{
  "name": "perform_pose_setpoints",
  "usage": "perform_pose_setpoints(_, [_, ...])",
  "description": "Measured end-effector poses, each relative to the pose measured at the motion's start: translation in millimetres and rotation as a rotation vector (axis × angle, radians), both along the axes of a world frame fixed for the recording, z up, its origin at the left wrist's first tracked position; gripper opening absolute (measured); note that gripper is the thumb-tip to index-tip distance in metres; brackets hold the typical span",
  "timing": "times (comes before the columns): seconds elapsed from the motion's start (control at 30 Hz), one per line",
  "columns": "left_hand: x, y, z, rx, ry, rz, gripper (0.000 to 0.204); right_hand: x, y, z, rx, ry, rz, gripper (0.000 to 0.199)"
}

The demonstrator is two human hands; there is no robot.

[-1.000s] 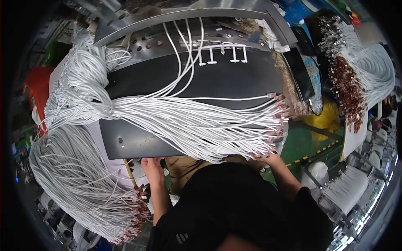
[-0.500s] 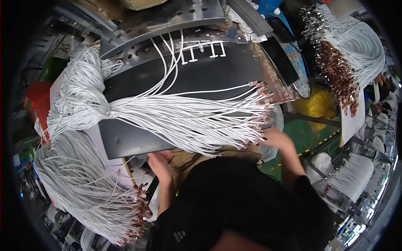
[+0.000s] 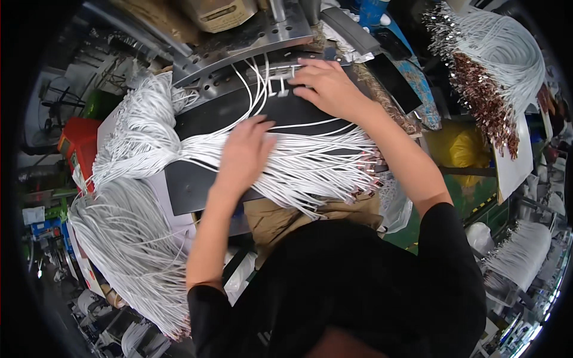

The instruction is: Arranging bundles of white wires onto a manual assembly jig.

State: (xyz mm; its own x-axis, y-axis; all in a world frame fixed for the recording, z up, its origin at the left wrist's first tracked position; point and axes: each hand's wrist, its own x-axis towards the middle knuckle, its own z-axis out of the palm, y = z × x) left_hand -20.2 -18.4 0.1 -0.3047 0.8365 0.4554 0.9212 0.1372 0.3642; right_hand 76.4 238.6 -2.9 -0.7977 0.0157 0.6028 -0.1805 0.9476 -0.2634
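My left hand is over the bundle of white cables, thumb and fingers apart and slightly blurred. The bundle lies across a black work plate, tied or gathered at its left, with small copper-coloured and metal ends at its right. My right hand reaches to the far side of the plate, fingers stretched out and spread by a row of small white T-shaped plastic pieces. It hides part of that row. Several loose white cables run from the bundle up to the perforated metal plate.
A second bundle of grey-white cables hangs at the lower left. Another coil with copper-coloured ends is at the upper right. A dark flat panel, a blue container and a yellow bag stand around the right side.
Both hands have come up from below the plate's near edge: the left to the cable bundle, the right to the white plastic pieces. The view has shifted slightly.
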Motion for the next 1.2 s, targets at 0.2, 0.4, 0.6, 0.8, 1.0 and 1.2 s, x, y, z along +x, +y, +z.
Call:
perform_pose_setpoints(0.2, [-73.8,-40.8,-5.1,-0.162,0.193,0.244,0.013,148.7,10.3,-13.7,-1.036,0.497,-0.566,0.022])
perform_pose_setpoints(0.4, [-105.8,1.1,-7.8,-0.147,0.261,0.333,0.019,319.0,-10.0,-188.4,-0.514,-0.452,-0.944,0.019])
perform_pose_setpoints(0.6, [-90.0,2.5,3.6,-0.124,0.061,0.125,0.038,260.1,-23.4,-138.4,-0.909,0.097,-0.885,0.016])
perform_pose_setpoints(0.8, [-93.8,-2.2,26.8,-0.276,-0.348,0.411,0.044,124.4,-29.1,17.3,-0.712,0.073,-0.232,0.033])
perform_pose_setpoints(1.0, [-22.4,25.5,60.3,-0.304,-0.543,-0.007,0.037,28.6,-62.3,62.2,-0.080,-0.216,-0.028,0.054])
perform_pose_setpoints(1.2, [-71.0,-20.2,36.1,-0.258,-0.587,0.158,0.024,0.0,-36.8,108.2,0.282,-0.455,-0.159,0.036])
